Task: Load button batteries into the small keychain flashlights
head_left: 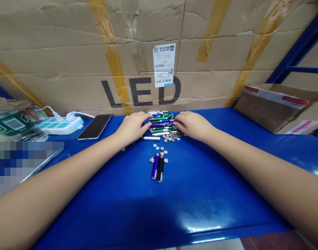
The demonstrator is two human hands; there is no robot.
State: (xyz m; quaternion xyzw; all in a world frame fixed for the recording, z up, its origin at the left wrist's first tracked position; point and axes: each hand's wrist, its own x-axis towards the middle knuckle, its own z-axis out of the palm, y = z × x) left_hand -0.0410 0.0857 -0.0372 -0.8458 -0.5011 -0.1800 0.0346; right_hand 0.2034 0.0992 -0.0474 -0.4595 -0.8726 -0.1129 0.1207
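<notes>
A pile of small coloured metal tubes (162, 124), green, blue, purple and silver, lies at the back of the blue shelf (200, 194). My left hand (133, 126) rests on the pile's left side with its fingers curled over the tubes. From the right, my right hand (191, 125) lies on the pile with fingers bent. Several small silver button cells (170, 138) are scattered in front of the pile. Nearer to me lie a purple tube (155, 166) and a black tube (161, 168) side by side.
A large cardboard box marked LED (148, 52) forms the back wall. A black phone (95, 127) and a white power strip (60, 124) lie at the left, beside a plastic bottle (10, 121). A smaller cardboard box (278, 107) stands at the right.
</notes>
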